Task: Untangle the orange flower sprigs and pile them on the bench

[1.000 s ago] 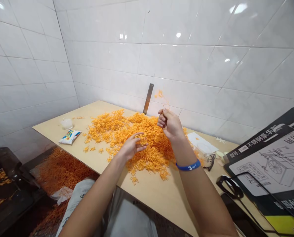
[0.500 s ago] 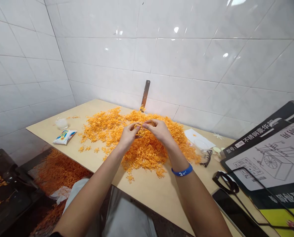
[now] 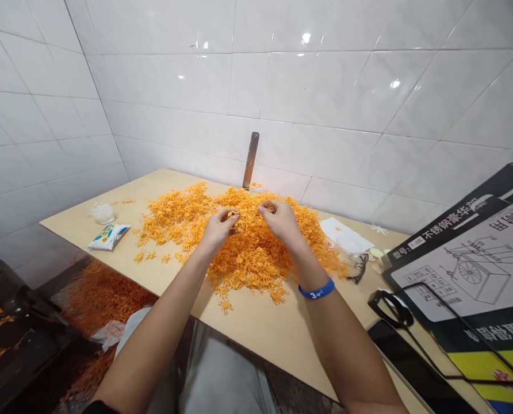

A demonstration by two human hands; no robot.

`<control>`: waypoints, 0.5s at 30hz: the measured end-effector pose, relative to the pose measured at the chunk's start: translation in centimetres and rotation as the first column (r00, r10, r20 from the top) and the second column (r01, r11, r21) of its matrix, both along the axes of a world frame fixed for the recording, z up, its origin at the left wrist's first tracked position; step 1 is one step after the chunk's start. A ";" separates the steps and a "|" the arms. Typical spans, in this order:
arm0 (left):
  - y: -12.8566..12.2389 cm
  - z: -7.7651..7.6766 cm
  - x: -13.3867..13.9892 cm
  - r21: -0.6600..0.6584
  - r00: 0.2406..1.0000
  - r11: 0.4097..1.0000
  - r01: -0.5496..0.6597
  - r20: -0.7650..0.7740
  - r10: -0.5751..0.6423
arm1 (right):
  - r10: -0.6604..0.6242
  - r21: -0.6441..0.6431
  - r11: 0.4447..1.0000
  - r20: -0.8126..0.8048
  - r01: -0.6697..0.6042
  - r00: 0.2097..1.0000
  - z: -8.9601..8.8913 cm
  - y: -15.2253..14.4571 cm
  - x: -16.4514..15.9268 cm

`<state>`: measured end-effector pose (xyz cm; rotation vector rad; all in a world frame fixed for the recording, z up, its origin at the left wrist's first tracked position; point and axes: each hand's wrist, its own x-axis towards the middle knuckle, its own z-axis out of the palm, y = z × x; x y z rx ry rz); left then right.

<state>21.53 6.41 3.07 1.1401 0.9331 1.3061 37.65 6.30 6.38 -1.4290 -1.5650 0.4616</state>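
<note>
A big heap of small orange plastic pieces (image 3: pixel 252 261), many-legged like spiders or flowers, spreads over the table. Above its middle, my left hand (image 3: pixel 217 230) pinches one orange piece (image 3: pixel 233 213) between thumb and fingertips. My right hand (image 3: pixel 282 221), wearing a blue wristband (image 3: pixel 317 289), is closed in a pinch a short way to the right. A thin orange bit seems to show at its fingertips, too small to name. The hands are apart, with the heap visible between them.
The pale table (image 3: pixel 274 339) meets a tiled wall. A metal strip (image 3: pixel 251 161) stands behind the heap. Left lie a snack-like packet (image 3: pixel 108 236) and a whitish cup (image 3: pixel 104 213). Right are glasses (image 3: pixel 360 268), a phone (image 3: pixel 405 359) and a printed box (image 3: pixel 467 276). Orange strands (image 3: pixel 105 293) cover the floor.
My hands were together at the fingertips over the heap; now they have moved apart, the left hand leftward, the right slightly right. The view has shifted slightly.
</note>
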 end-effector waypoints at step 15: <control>0.1 -0.3 -0.7 0.037 0.981 0.997 -0.072 -0.180 0.077 | 0.072 -0.062 0.996 0.106 -0.066 0.992 -0.3 -0.5 -0.5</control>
